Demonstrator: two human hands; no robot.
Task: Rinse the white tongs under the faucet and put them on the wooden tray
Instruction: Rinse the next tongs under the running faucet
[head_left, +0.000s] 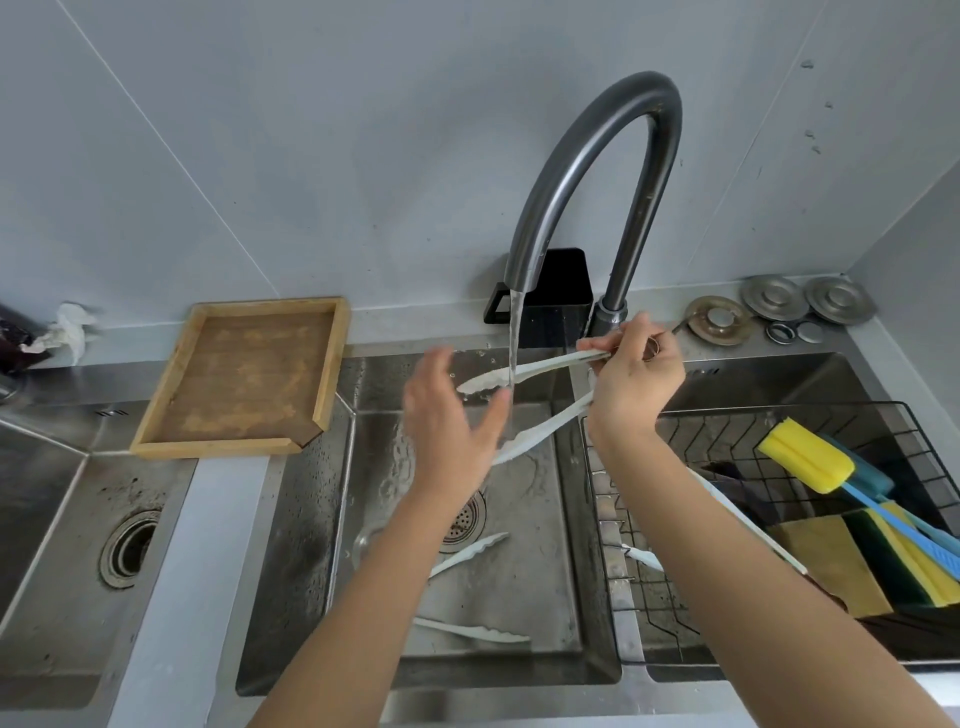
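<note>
Grey wall panels are backing a steel sink (566, 613) with water running from the single dark gooseneck faucet (597, 171) into the middle basin. Counts: three basins showing; one wooden tray (332, 364), sitting on the counter left of the faucet, nothing lying on it; tongs, one white pair (530, 371) in hand, two more white arms (467, 558) lying on the basin floor near the drain, looking like a second pair, can't tell for sure; three metal lids (774, 297) on the back ledge right of the faucet, plus two small rings; one black holder (561, 296) behind the spout; one wire rack (779, 431) in the right basin holding a yellow sponge brush (805, 456) and flat sponges, sponge count unclear.

Right hand (636, 384) is reaching in from the right, wrist bent, fingers pinching the hinge end of the held tongs; tong arms are splaying wide, upper arm crossing the water stream, lower arm angling down-left.

Left hand (449, 421) is hovering under and left of the stream, fingers spread and relaxed, gripping nothing, thumb near the lower arm, blurred so contact can't be told; both forearms are bare and extending up from the bottom edge
</note>
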